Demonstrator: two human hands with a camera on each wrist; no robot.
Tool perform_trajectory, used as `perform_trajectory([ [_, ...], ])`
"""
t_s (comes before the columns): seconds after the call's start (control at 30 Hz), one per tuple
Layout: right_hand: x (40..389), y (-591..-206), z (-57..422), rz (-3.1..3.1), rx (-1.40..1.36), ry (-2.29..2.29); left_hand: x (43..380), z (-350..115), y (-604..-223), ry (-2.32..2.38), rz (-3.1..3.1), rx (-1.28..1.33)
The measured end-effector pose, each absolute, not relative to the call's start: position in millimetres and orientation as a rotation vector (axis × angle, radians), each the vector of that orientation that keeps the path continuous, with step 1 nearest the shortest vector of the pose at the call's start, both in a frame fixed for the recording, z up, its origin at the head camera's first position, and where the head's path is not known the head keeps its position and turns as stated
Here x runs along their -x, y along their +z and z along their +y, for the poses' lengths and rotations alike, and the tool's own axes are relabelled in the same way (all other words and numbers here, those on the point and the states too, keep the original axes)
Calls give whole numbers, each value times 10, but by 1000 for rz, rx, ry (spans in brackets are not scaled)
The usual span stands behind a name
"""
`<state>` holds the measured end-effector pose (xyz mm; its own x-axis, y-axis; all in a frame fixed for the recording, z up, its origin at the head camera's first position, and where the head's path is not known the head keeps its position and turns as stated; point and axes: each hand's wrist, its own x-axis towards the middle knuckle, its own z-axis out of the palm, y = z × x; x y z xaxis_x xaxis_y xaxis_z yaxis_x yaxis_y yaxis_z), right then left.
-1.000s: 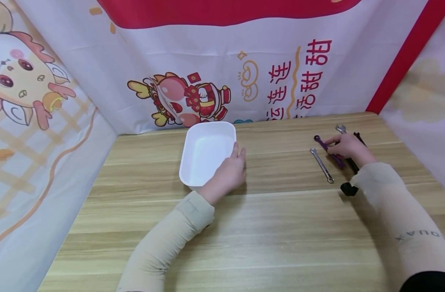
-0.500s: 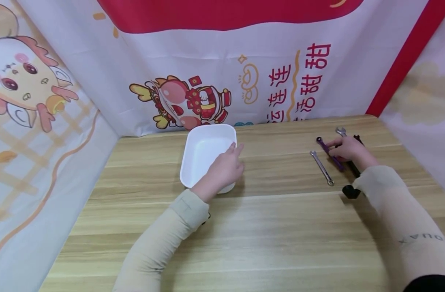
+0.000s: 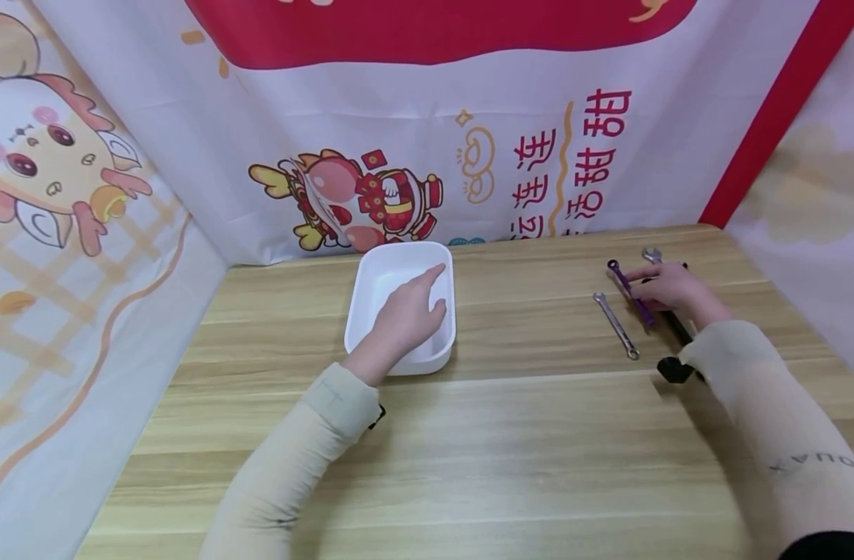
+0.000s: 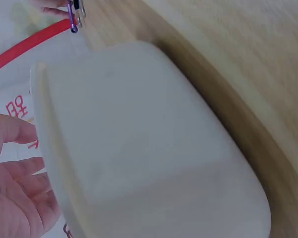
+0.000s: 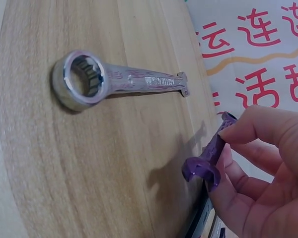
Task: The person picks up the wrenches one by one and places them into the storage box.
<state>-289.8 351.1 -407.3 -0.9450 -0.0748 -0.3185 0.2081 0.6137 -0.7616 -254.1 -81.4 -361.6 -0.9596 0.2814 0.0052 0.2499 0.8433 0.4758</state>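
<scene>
A white rectangular tub (image 3: 432, 364) stands near the back of the table. Over its opening reaches my left hand (image 3: 402, 315), index finger extended and thumb apart, holding nothing. In the left wrist view, that hand's relaxed fingers (image 4: 32, 184) overlap the tub's rim. At the right, my right hand (image 3: 670, 288) pinches a purple wrench (image 5: 216, 148) between thumb and fingers; the wrench casts a shadow on the wood. A silver combination wrench (image 5: 134, 81) lies beside it, ring end toward the right wrist camera.
Beyond the right hand, another silver wrench (image 3: 652, 254) shows its open end. A dark tool (image 3: 677, 327) lies partly hidden under that hand. Printed cloth (image 3: 413, 101) hangs along the table's back edge, with more cloth at both sides.
My left hand has moved left from the tub's right rim to over its opening. My right hand keeps its grip on the purple wrench, which has shifted slightly.
</scene>
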Motion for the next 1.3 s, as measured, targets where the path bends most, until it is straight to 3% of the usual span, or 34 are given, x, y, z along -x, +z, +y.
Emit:
perform_trajectory([
  [1.3, 2924, -3988, 3117, 2304, -23, -1552, 2628, -1771, -3734, 771, 3061, -301],
])
